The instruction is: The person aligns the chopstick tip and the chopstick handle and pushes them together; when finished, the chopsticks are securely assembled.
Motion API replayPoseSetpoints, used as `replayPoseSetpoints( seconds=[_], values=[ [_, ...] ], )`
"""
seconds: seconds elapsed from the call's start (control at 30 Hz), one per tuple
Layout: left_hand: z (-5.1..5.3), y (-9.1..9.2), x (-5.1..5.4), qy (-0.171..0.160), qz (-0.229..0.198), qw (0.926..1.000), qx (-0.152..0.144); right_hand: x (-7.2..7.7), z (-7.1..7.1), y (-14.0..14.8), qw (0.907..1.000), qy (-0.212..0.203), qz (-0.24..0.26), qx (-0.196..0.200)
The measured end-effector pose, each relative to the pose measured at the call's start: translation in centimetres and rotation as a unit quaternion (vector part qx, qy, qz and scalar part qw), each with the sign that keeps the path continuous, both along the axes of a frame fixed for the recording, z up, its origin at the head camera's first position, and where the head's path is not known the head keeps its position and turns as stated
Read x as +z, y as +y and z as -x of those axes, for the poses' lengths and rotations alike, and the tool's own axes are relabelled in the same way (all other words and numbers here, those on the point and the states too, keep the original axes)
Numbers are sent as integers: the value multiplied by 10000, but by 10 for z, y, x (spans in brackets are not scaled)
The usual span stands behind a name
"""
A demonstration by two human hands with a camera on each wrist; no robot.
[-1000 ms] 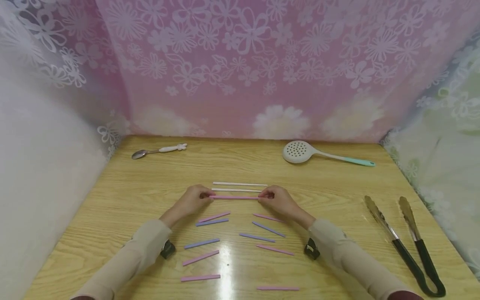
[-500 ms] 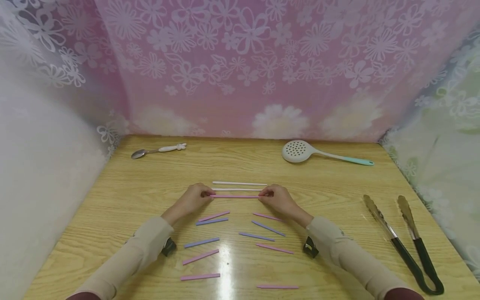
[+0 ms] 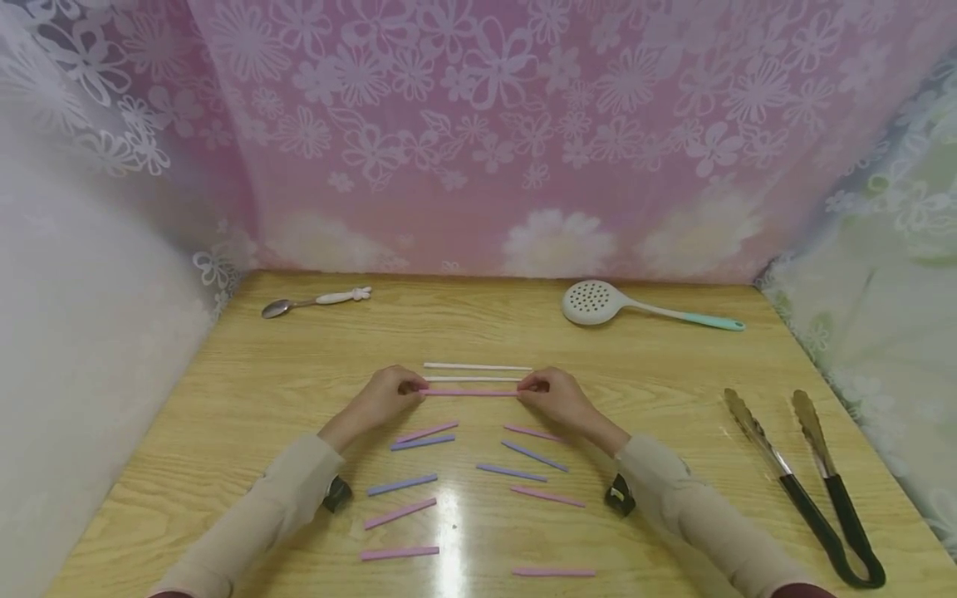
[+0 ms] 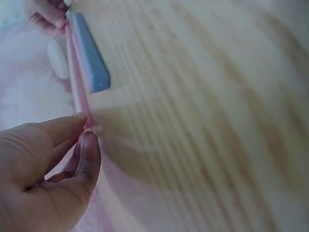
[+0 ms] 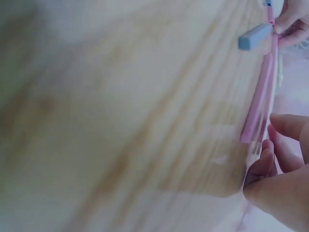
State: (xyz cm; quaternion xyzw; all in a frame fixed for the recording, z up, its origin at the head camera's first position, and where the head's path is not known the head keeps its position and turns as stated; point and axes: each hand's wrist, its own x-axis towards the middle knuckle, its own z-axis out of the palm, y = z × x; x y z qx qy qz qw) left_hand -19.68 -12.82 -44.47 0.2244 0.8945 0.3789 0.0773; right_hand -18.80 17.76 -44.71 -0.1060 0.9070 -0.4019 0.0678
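A long, thin pink chopstick (image 3: 469, 393) lies level between my two hands, crosswise to me. My left hand (image 3: 390, 394) pinches its left end between thumb and fingertips, as the left wrist view also shows. At the other end, my right hand (image 3: 557, 397) pinches it; the fingertips partly hide that tip. Just beyond are two white chopsticks, the nearer (image 3: 473, 379) passing close to my fingertips and the farther (image 3: 478, 366) parallel to it. On my side of the pink one lie several short sticks, among them a blue piece (image 3: 423, 443) and a pink piece (image 3: 535, 433).
More short pieces lie nearer me, such as a pink piece (image 3: 399, 553) and a slim pink piece (image 3: 553, 572). A spoon (image 3: 316, 301) and a skimmer (image 3: 592, 302) lie along the back. Black-handled tongs (image 3: 822, 498) are at the right.
Both hands keep their hold on the pink chopstick almost in the same spot; the right hand has shifted very slightly to the right. The other things have stayed put.
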Motion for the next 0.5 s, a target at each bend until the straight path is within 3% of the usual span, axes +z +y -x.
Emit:
replayPoseSetpoints(
  seconds=[0.17,0.5],
  values=[
    [-8,-10,1,-40,-237,9996,141,4,-8,8,9996,-247,127,-2],
    [-34,-23,4,-1027,-393,9937,-213,10,-31,24,9960,-780,22,428]
  ],
)
